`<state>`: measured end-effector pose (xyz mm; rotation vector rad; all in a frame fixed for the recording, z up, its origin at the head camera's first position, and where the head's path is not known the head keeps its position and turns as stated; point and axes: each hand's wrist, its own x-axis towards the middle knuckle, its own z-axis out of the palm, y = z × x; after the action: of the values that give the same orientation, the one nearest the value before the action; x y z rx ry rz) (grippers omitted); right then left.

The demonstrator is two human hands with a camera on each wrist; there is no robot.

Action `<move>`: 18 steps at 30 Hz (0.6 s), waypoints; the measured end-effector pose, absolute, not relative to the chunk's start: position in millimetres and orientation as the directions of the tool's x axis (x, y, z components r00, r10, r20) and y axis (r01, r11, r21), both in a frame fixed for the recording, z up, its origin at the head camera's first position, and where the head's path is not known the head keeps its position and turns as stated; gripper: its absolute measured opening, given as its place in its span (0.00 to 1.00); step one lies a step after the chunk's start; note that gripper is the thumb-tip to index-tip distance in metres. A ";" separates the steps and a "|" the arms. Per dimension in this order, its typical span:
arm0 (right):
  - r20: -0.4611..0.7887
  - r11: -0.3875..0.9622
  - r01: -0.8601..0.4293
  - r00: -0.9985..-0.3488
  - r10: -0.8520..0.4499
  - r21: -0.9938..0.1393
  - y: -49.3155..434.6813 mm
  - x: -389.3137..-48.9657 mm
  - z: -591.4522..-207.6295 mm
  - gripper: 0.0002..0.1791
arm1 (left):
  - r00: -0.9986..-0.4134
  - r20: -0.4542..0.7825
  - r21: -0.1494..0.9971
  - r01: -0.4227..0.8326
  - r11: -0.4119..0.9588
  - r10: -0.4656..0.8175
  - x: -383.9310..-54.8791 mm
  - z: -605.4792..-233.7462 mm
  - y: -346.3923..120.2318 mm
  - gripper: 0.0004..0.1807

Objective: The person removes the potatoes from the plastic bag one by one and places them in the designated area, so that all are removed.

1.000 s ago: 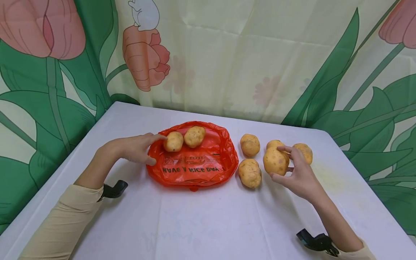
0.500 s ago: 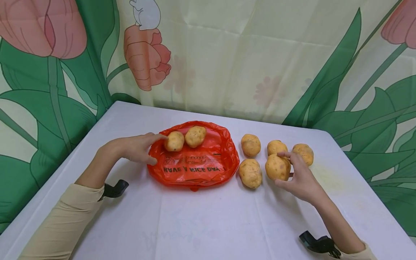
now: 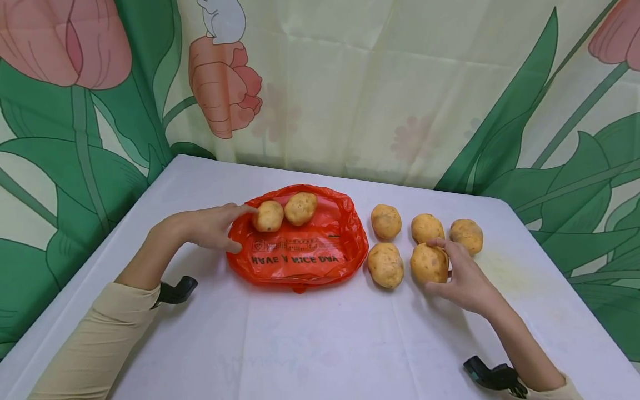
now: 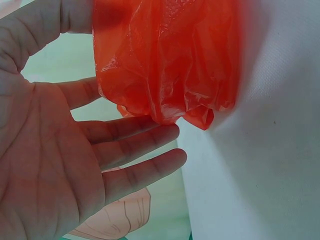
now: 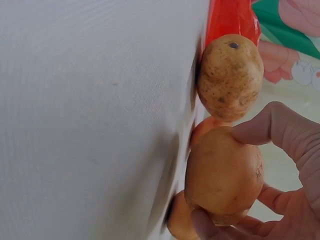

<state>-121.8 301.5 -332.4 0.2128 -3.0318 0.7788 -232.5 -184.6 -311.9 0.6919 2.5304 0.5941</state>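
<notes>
My right hand (image 3: 462, 278) holds a potato (image 3: 429, 264) between thumb and fingers, low over the table, with a shadow under it. In the right wrist view the thumb lies on one side of this potato (image 5: 224, 175) and fingertips on the other. My left hand (image 3: 212, 229) reaches over the left rim of a red plastic bag (image 3: 300, 272), thumb and index finger spread apart. In the left wrist view several of its fingers are straight, and the bag's wall (image 4: 165, 55) hides some tips. Inside the bag lie two potatoes, one (image 3: 268, 216) beside the index finger, the other (image 3: 300, 208) right of it.
Around the held potato stand others: one (image 3: 385, 265) to its left, one (image 3: 386, 221) farther back left, one (image 3: 427, 228) just behind, one (image 3: 466, 236) behind the right hand. The white table (image 3: 300, 344) ends at a patterned cloth backdrop (image 3: 325, 100).
My right hand has lowered the potato and drawn it slightly right and nearer, uncovering more of the potato behind. My left hand, the bag and its potatoes stay in place.
</notes>
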 end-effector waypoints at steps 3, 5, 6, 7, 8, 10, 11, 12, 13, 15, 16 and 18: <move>0.020 0.866 -0.122 -0.991 -0.129 -0.485 302.1 -121.9 -333.6 0.47 | -0.773 -0.302 0.507 0.366 0.781 0.558 -232.5 -311.8 -185.0 0.44; 0.008 0.865 -0.113 -0.992 -0.125 -0.489 302.2 -121.6 -334.3 0.47 | -0.771 -0.303 0.509 0.366 0.779 0.560 -232.8 -312.1 -185.0 0.44; -0.001 0.864 -0.107 -0.992 -0.124 -0.492 302.2 -121.5 -334.5 0.47 | -0.771 -0.303 0.509 0.366 0.779 0.560 -232.9 -312.2 -184.9 0.44; -0.012 0.864 -0.100 -0.992 -0.122 -0.494 302.3 -121.4 -334.9 0.47 | -0.771 -0.304 0.508 0.367 0.779 0.560 -233.1 -312.3 -184.8 0.44; -0.022 0.863 -0.094 -0.992 -0.120 -0.496 302.2 -121.3 -335.4 0.48 | -0.770 -0.304 0.507 0.367 0.780 0.561 -233.2 -312.5 -184.7 0.44; -0.040 0.864 -0.083 -0.992 -0.118 -0.497 302.3 -121.2 -336.3 0.48 | -0.770 -0.305 0.506 0.367 0.781 0.560 -233.4 -312.6 -184.5 0.45; -0.048 0.864 -0.078 -0.992 -0.118 -0.497 302.3 -121.4 -336.6 0.48 | -0.771 -0.305 0.504 0.368 0.781 0.559 -233.5 -312.6 -184.5 0.45; -0.055 0.866 -0.076 -0.991 -0.118 -0.495 302.7 -121.7 -336.7 0.49 | -0.771 -0.305 0.503 0.368 0.782 0.559 -233.5 -312.5 -184.5 0.45; -0.061 0.867 -0.073 -0.991 -0.118 -0.493 303.2 -122.0 -336.8 0.49 | -0.771 -0.305 0.502 0.368 0.783 0.559 -233.5 -312.4 -184.6 0.45; -0.061 0.867 -0.076 -0.991 -0.122 -0.492 303.3 -122.1 -336.4 0.50 | -0.771 -0.307 0.503 0.366 0.783 0.558 -233.5 -312.2 -184.8 0.45; -0.060 0.866 -0.080 -0.990 -0.125 -0.493 303.5 -122.3 -336.1 0.51 | -0.771 -0.306 0.503 0.367 0.783 0.558 -233.5 -312.1 -184.9 0.44; -0.054 0.862 -0.088 -0.990 -0.133 -0.498 303.9 -122.4 -335.4 0.52 | -0.771 -0.307 0.505 0.365 0.782 0.558 -233.3 -312.0 -185.0 0.44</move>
<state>-122.4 303.9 -335.4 0.1853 -3.1150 0.8271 -233.3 -185.0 -312.0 0.6944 2.5267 0.5881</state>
